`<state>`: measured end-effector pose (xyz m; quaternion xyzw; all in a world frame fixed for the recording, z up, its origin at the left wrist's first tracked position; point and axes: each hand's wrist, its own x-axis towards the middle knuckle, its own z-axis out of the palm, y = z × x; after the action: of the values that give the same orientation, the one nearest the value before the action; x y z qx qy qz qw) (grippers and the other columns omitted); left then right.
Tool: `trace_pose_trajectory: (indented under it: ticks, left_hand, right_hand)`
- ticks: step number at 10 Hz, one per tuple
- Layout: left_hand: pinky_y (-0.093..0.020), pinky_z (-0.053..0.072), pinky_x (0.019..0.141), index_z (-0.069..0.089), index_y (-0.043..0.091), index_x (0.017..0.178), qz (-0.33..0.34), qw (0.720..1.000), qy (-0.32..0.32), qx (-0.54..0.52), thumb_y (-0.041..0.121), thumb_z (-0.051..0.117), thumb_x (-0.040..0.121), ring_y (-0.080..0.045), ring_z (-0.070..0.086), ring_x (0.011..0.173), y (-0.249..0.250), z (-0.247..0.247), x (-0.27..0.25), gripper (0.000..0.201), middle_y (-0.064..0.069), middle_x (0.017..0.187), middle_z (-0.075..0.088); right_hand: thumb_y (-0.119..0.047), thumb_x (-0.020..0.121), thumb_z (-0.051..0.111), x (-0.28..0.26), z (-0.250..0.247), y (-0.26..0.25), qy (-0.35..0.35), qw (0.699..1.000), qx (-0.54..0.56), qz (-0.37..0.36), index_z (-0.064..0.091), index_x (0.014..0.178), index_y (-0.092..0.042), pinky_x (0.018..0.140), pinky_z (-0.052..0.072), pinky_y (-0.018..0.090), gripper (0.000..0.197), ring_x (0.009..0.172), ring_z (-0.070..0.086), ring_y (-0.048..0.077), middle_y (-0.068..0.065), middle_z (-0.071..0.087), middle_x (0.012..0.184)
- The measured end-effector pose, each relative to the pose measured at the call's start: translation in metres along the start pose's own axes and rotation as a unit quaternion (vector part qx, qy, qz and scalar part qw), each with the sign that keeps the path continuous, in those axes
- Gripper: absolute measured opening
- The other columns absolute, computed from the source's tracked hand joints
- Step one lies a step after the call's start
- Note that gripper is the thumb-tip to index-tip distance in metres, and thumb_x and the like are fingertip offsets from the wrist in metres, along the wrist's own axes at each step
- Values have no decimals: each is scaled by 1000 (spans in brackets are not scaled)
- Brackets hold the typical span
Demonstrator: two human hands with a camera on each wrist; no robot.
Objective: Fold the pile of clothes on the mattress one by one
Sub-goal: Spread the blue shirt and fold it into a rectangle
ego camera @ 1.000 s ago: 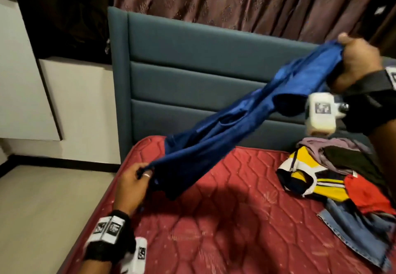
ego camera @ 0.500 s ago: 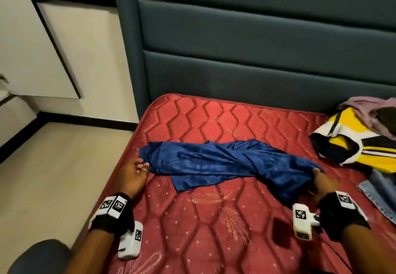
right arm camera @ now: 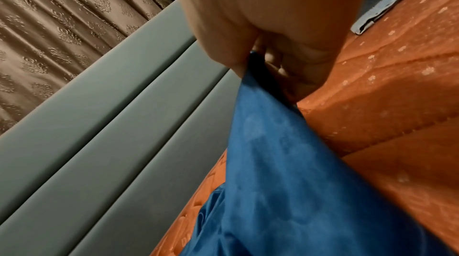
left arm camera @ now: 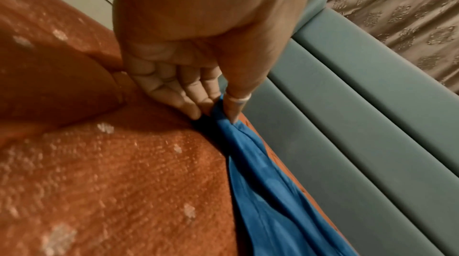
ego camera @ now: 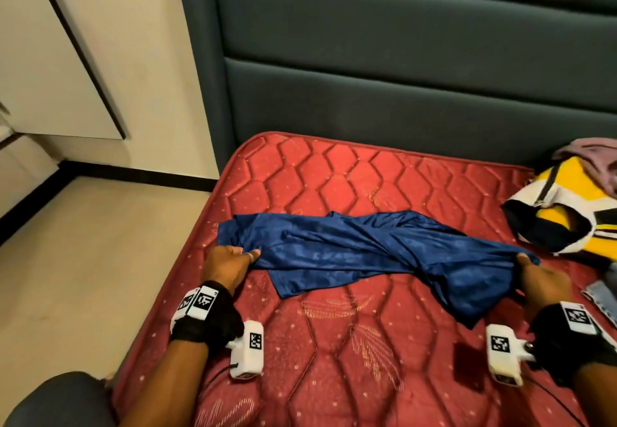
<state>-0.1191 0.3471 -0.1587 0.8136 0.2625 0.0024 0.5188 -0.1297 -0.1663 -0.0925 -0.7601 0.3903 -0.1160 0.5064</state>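
On red mattress [ego camera: 334, 173]: blue garment [ego camera: 350, 253], by headboard [ego camera: 400, 59].

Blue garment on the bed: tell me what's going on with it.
A person is folding clothes. The blue garment lies bunched and twisted across the red mattress, not yet folded. The left hand pinches its left end and the right hand grips its right end. The rest of the pile waits at the right by the headboard.

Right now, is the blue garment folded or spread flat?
Neither: the blue garment lies bunched and twisted lengthwise on the mattress, left hand and right hand gripping its ends.
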Motion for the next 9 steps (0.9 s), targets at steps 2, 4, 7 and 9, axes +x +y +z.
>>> trace_pose_trajectory:
  ticks: [2, 4, 7, 9]
  left_hand:
    - [-20, 47, 59, 69, 11, 90, 94, 976, 36, -191, 17, 68, 93, -12, 57, 64, 36, -30, -22, 6, -6, 78, 66]
    - [-20, 56, 62, 64, 19, 91, 102, 916, -40, -387, 16, 59, 97, -7, 67, 70, 75, -94, -48, 9, -1, 85, 70]
    - [-41, 51, 72, 72, -1, 101, -1, 991, 8, -132, 21, 67, 91, -26, 59, 75, 23, -70, 8, 25, -16, 86, 67]
    - [-52, 54, 91, 78, 20, 89, 58, 990, 37, -124, 45, 73, 76, -29, 71, 86, -10, -75, 21, 29, -12, 92, 76]
  right_hand:
    - [-15, 90, 61, -13, -26, -41, 68, 991, 75, -84, 64, 122, -17, 81, 50, 28, 32, 86, 62, 31, 21, 66, 107]
    - [-18, 72, 69, -26, -98, -95, -131, 948, 271, -107, 69, 108, -17, 84, 58, 36, 36, 87, 69, 18, 6, 69, 98]
    - [-25, 12, 100, -35, -70, -68, -208, 972, 105, 34, 72, 58, 0, 52, 59, 33, 59, 59, 71, 31, 9, 70, 58]
    - [-39, 92, 68, -48, -88, -44, -89, 991, 83, -56, 68, 91, -16, 54, 36, 21, 23, 59, 60, 16, 9, 67, 74]
